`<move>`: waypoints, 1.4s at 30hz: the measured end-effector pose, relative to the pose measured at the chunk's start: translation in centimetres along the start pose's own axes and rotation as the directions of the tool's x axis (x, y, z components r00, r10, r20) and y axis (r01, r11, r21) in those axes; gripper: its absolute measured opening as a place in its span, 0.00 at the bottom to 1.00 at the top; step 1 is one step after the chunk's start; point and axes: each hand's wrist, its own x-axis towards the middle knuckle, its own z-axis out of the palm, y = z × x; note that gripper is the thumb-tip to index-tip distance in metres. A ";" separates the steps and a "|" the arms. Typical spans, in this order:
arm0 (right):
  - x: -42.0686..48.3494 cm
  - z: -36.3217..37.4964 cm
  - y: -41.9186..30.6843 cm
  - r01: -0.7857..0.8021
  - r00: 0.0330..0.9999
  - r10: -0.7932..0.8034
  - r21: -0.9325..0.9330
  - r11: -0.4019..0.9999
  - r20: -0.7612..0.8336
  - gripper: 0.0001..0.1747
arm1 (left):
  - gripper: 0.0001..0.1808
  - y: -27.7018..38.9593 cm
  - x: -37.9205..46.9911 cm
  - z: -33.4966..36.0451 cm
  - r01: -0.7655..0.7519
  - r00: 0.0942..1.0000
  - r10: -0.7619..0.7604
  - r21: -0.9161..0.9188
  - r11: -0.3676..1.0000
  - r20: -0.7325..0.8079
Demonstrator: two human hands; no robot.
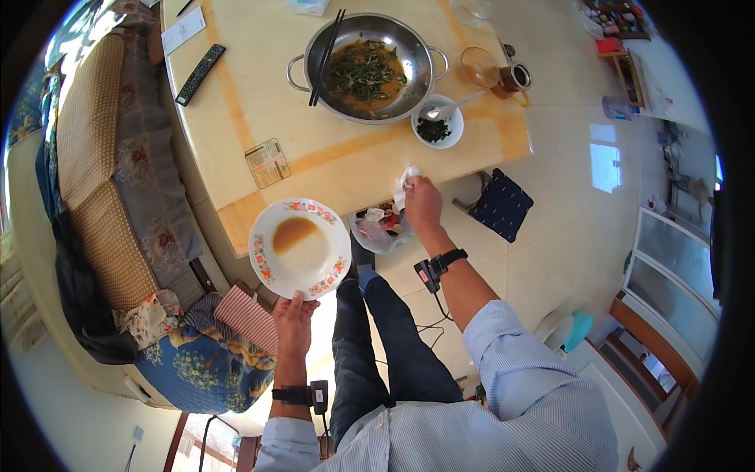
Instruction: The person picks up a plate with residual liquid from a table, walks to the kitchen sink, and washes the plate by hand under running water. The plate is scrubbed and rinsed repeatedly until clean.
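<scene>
My left hand [295,323] grips the near rim of a white plate [304,265] with a floral border. A pool of brown sauce [296,234] lies on that plate, which I hold out by the table's front edge. In my right hand [423,203] is a crumpled white tissue [406,182], just off the table edge. Below and between my hands sits a bin lined with a plastic bag [377,245], full of wrappers and scraps. On the table stand a two-handled steel pan [417,65] of greens in broth and a white bowl [455,128] with dark greens and a spoon.
Black chopsticks [327,56] rest across the pan. A remote control [200,75] and a printed card [268,163] lie on the table [330,171]. A glass bowl [479,66] and a jug [512,79] stand right. A dark folding stool [501,205] is beside the table, a sofa [88,147] left.
</scene>
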 end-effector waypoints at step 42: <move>20.4 -13.1 21.9 -0.231 0.936 0.240 0.064 0.971 -0.259 0.11 | 0.11 -2.0 3.3 5.7 0.098 0.994 -0.104 0.167 0.981 0.029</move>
